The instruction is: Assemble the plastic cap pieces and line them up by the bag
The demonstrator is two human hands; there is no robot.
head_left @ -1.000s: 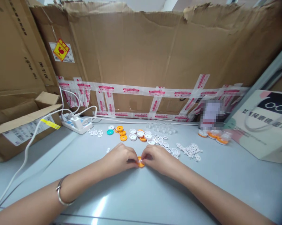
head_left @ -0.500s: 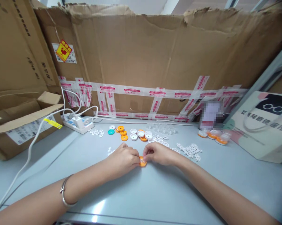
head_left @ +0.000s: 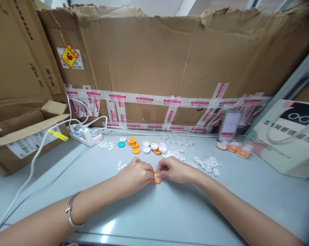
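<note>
A round orange plastic piece [head_left: 157,180] lies at the middle of the table between my hands. My left hand [head_left: 138,175] grips its left edge, fingers curled around it. From the other side, my right hand [head_left: 172,169] is closed in a pinch over the top of the piece. Something pale shows inside the orange ring under those fingertips, too small and covered to name. Just behind my hands are white round caps [head_left: 154,146], orange rings [head_left: 136,150] and a teal ring [head_left: 121,144]. Small white discs [head_left: 121,166] lie left of my left hand.
White perforated pieces [head_left: 208,164] are spread right of my right hand, with clear plastic parts [head_left: 178,140] behind. Orange-based clear assemblies [head_left: 243,152] stand near a paper bag [head_left: 285,140]. At left are a power strip [head_left: 87,136] and an open carton [head_left: 28,136]; a large cardboard box [head_left: 149,61] walls the back.
Both hands stay at the orange piece and have shifted only very slightly. My right hand's fingers have dipped a little lower over it. The other things have not moved.
</note>
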